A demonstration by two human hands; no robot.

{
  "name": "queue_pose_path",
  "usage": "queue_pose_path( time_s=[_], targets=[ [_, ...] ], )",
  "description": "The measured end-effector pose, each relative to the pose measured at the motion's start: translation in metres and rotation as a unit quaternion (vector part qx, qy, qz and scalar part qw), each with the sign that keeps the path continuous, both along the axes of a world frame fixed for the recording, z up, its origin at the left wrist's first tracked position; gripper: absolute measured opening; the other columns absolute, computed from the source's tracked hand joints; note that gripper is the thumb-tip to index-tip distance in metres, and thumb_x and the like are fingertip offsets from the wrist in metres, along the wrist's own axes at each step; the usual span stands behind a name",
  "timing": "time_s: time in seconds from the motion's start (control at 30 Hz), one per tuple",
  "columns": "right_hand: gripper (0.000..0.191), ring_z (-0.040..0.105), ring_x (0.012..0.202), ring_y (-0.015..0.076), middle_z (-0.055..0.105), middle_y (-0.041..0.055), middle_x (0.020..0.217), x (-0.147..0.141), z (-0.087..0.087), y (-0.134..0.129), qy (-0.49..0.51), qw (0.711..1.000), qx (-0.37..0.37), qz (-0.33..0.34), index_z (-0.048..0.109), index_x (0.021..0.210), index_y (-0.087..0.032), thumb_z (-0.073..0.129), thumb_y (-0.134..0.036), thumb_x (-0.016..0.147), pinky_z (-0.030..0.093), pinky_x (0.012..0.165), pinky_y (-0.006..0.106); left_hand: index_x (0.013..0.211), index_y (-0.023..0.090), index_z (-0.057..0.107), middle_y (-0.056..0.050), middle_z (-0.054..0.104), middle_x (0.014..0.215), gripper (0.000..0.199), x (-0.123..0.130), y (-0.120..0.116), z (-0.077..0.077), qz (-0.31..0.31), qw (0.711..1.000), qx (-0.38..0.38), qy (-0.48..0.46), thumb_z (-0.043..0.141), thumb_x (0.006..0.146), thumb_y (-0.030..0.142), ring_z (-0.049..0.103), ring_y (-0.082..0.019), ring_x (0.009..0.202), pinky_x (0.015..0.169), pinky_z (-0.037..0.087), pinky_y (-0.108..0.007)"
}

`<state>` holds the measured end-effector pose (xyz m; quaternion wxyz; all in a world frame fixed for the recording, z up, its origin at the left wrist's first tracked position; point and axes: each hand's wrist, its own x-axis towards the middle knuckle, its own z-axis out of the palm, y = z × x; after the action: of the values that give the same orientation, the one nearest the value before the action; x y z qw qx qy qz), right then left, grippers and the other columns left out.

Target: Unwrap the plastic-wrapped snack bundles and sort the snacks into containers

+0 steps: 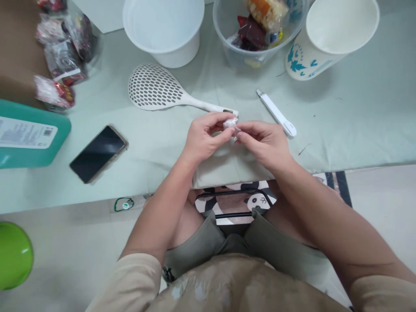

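Observation:
Between my two hands is a small piece in clear, whitish plastic wrap (230, 123); what the wrap contains I cannot make out. My left hand (208, 132) pinches it between thumb and fingers from the left. From the right, the thumb and forefinger of my right hand (264, 141) are closed on the wrap's twisted end. Just beyond my left hand lies a white slotted skimmer (159, 89), its handle end near my fingertips. A white utility knife (276, 112) rests on the cloth past my right hand.
Along the back stand a white tub (177, 54), a clear bowl (224, 45) of wrapped snacks and a patterned paper cup (305, 60). At left are a phone (99, 154), a teal container (58, 138) and several wrapped packets (63, 56). A green round object (14, 255) is below the table edge.

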<state>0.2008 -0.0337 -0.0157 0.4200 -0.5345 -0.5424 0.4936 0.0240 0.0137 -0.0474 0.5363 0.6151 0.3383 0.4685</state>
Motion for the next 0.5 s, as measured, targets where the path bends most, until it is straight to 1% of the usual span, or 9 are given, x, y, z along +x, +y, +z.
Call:
queue_pose_path(
  time_s=[0.13, 0.23, 0.3, 0.33, 0.37, 0.43, 0.5],
  targets=[
    [0.03, 0.068, 0.077, 0.017, 0.075, 0.0046, 0.084, -0.002, 0.0, 0.0, -0.025, 0.998, 0.008, -0.049, 0.075, 0.09, -0.021, 0.075, -0.05, 0.086, 0.056, 0.072, 0.031, 0.105, 0.026, 0.08, -0.004, 0.08, 0.096, 0.034, -0.001, 0.0, 0.001, -0.021, 0.998, -0.05, -0.021, 0.084, 0.082, 0.05, 0.077, -0.019, 0.087, 0.081, 0.066, -0.033],
    [0.032, 0.064, 0.072, 0.0141, 0.072, 0.0029, 0.082, -0.003, -0.002, 0.0, -0.068, 0.994, 0.041, -0.074, 0.07, 0.087, -0.021, 0.076, -0.052, 0.087, 0.052, 0.063, 0.027, 0.106, 0.025, 0.077, -0.003, 0.08, 0.097, 0.034, -0.001, -0.001, 0.002, -0.034, 0.995, -0.083, -0.038, 0.085, 0.082, 0.048, 0.077, -0.017, 0.087, 0.083, 0.065, -0.031],
    [0.032, 0.062, 0.071, 0.0134, 0.07, 0.0022, 0.081, -0.002, -0.005, 0.001, -0.101, 0.989, 0.072, -0.079, 0.066, 0.083, -0.021, 0.077, -0.052, 0.087, 0.049, 0.06, 0.026, 0.105, 0.023, 0.077, -0.004, 0.08, 0.099, 0.035, -0.001, -0.001, 0.003, -0.048, 0.992, -0.103, -0.046, 0.084, 0.083, 0.05, 0.077, -0.016, 0.087, 0.082, 0.065, -0.029],
    [0.032, 0.062, 0.072, 0.0136, 0.069, 0.0024, 0.082, 0.0, -0.007, 0.001, -0.115, 0.986, 0.089, -0.076, 0.066, 0.084, -0.022, 0.077, -0.051, 0.087, 0.049, 0.059, 0.026, 0.105, 0.023, 0.078, -0.004, 0.081, 0.1, 0.036, -0.001, -0.002, 0.004, -0.056, 0.991, -0.113, -0.047, 0.083, 0.083, 0.051, 0.077, -0.016, 0.087, 0.081, 0.065, -0.029],
    [0.031, 0.062, 0.073, 0.0143, 0.07, 0.0028, 0.085, 0.001, -0.01, 0.002, -0.128, 0.983, 0.111, -0.07, 0.066, 0.088, -0.022, 0.076, -0.051, 0.088, 0.049, 0.059, 0.026, 0.105, 0.022, 0.078, -0.005, 0.081, 0.1, 0.038, -0.001, -0.002, 0.005, -0.064, 0.989, -0.122, -0.048, 0.082, 0.083, 0.053, 0.077, -0.017, 0.088, 0.081, 0.064, -0.029],
    [0.034, 0.064, 0.079, 0.0166, 0.071, 0.0047, 0.098, 0.004, -0.015, 0.004, -0.156, 0.972, 0.168, -0.052, 0.069, 0.107, -0.023, 0.074, -0.051, 0.089, 0.053, 0.061, 0.029, 0.105, 0.021, 0.078, -0.006, 0.081, 0.101, 0.042, 0.0, -0.003, 0.009, -0.08, 0.985, -0.143, -0.049, 0.08, 0.084, 0.058, 0.078, -0.018, 0.092, 0.082, 0.064, -0.029],
    [0.041, 0.066, 0.087, 0.0198, 0.072, 0.0071, 0.111, 0.006, -0.02, 0.005, -0.19, 0.955, 0.226, -0.03, 0.068, 0.126, -0.026, 0.07, -0.051, 0.093, 0.058, 0.07, 0.034, 0.107, 0.02, 0.077, -0.005, 0.08, 0.097, 0.046, 0.001, -0.005, 0.011, -0.087, 0.98, -0.168, -0.056, 0.079, 0.084, 0.06, 0.078, -0.019, 0.092, 0.082, 0.064, -0.03]
  ],
)
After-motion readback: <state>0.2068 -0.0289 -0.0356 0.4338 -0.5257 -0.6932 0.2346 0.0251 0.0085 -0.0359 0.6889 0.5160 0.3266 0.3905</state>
